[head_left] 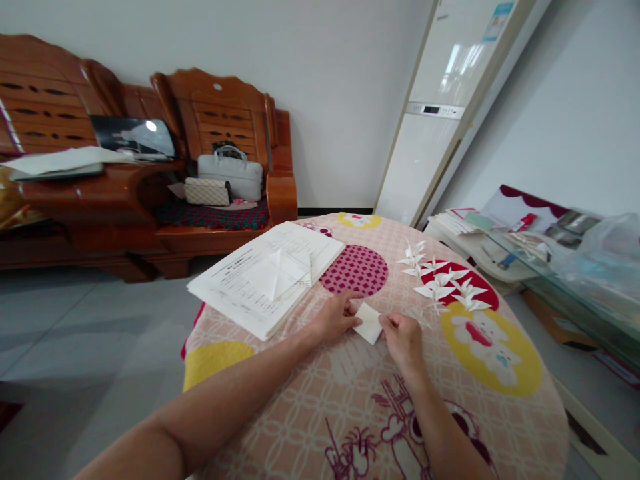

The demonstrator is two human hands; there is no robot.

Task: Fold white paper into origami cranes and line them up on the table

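Note:
A small folded paper square [368,325] is between my two hands, just above or on the patterned tablecloth [310,393]. My left hand [338,313] pinches its left corner between thumb and fingers. At the opposite corner, my right hand [403,335] grips the paper with thumb and forefinger. Several white origami cranes [450,283] stand in a group to the right of my hands. Left of my hands lies a thick stack of printed sheets [240,293], topped by a creased white paper piece [277,272].
Wooden chairs [215,107] stand at the back left, holding a grey bag [235,175] and a quilted purse [207,191]. A tall white air conditioner [425,147] is behind the round table. To the right, a glass-topped stand [565,273] carries papers and a plastic bag [605,250].

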